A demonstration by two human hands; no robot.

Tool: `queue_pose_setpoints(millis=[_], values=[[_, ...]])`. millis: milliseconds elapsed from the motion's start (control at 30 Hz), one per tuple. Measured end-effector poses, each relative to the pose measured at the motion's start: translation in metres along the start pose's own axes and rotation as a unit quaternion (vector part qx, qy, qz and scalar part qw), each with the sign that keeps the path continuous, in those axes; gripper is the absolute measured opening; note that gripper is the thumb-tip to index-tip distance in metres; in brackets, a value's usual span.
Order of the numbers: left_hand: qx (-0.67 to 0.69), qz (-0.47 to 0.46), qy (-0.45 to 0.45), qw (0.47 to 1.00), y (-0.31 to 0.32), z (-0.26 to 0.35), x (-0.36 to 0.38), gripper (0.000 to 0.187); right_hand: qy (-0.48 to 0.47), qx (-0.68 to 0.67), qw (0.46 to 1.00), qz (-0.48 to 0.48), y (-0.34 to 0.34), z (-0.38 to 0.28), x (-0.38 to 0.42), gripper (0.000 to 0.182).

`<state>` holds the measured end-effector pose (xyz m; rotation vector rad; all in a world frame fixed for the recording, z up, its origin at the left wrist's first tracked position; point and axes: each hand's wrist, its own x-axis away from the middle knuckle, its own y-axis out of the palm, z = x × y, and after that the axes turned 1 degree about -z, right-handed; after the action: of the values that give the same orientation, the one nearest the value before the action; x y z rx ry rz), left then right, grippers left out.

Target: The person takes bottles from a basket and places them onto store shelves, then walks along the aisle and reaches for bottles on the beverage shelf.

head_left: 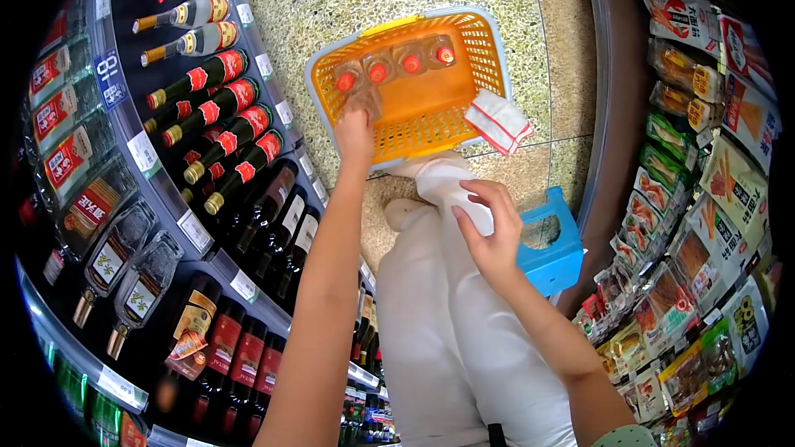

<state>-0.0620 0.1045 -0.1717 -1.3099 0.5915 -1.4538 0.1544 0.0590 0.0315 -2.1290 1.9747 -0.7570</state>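
**Left hand on a bottle in the basket**

Head view: the left hand [354, 134] reaches down into the orange basket [476, 37] on the floor, and its fingers are closed around the leftmost bottle [346, 83], a clear one with a red cap. Three more red-capped bottles [411, 62] stand in a row just past that hand, along the far wall of the basket. A white cloth with red stripes [498, 121] lies over the basket's rim, off to the right of the left hand and just beyond the right hand.

The right hand [489, 232] hovers above the person's white-trousered knee, fingers apart and loosely curled, holding nothing. A blue stool [556, 255] sits just to the right of it, touching nothing the hand holds.

To the left of the left arm runs a shelf [145, 153] packed with dark bottles bearing red labels. To the right of the right hand hangs a rack of snack packets [704, 199].
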Motion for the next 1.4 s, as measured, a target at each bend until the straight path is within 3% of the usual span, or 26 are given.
queue_pose_setpoints(millis=[200, 300, 400, 467, 533, 600, 667, 833, 1067, 1200, 1267, 1333, 1400], values=[[0.051, -0.019, 0.003, 0.999, -0.064, 0.002, 0.045, 0.021, 0.023, -0.004, 1.0, 0.003, -0.012, -0.02, 0.007, 0.04], [0.098, 0.046, 0.021, 0.994, -0.13, 0.019, 0.091, 0.022, 0.011, 0.022, 0.999, -0.028, -0.022, -0.04, 0.02, 0.051], [0.14, 0.034, -0.028, 0.989, -0.228, 0.059, 0.148, 0.022, -0.027, 0.052, 0.994, -0.094, -0.036, -0.079, 0.028, 0.071], [0.127, 0.045, 0.015, 0.991, -0.3, 0.082, 0.188, 0.022, -0.033, 0.048, 0.987, -0.151, -0.046, -0.112, 0.03, 0.087], [0.186, 0.019, -0.024, 0.982, -0.372, 0.106, 0.229, 0.024, -0.07, 0.053, 0.973, -0.213, -0.058, -0.148, 0.029, 0.097], [0.259, 0.051, -0.045, 0.963, -0.437, 0.134, 0.268, 0.025, -0.12, 0.055, 0.954, -0.271, -0.072, -0.19, 0.028, 0.105], [0.276, 0.072, -0.047, 0.957, -0.497, 0.157, 0.302, 0.027, -0.179, 0.051, 0.928, -0.322, -0.086, -0.231, 0.028, 0.11], [0.277, 0.163, -0.016, 0.947, -0.605, 0.187, 0.384, 0.031, -0.321, 0.004, 0.862, -0.393, -0.12, -0.337, 0.034, 0.086], [0.305, 0.259, -0.011, 0.916, -0.708, 0.184, 0.478, 0.036, -0.432, -0.041, 0.749, -0.501, -0.138, -0.459, 0.067, 0.089], [0.366, 0.291, 0.047, 0.883, -0.752, 0.169, 0.512, 0.044, -0.403, -0.077, 0.684, -0.604, -0.126, -0.51, 0.081, 0.093], [0.344, 0.313, 0.067, 0.883, -0.759, 0.158, 0.534, 0.05, -0.332, -0.111, 0.643, -0.681, -0.119, -0.541, 0.097, 0.091], [0.353, 0.335, 0.154, 0.86, -0.765, 0.151, 0.544, 0.049, -0.27, -0.146, 0.602, -0.737, -0.107, -0.555, 0.11, 0.091], [0.4, 0.327, 0.174, 0.838, -0.762, 0.148, 0.563, 0.047, -0.262, -0.128, 0.556, -0.779, -0.095, -0.569, 0.115, 0.092]])
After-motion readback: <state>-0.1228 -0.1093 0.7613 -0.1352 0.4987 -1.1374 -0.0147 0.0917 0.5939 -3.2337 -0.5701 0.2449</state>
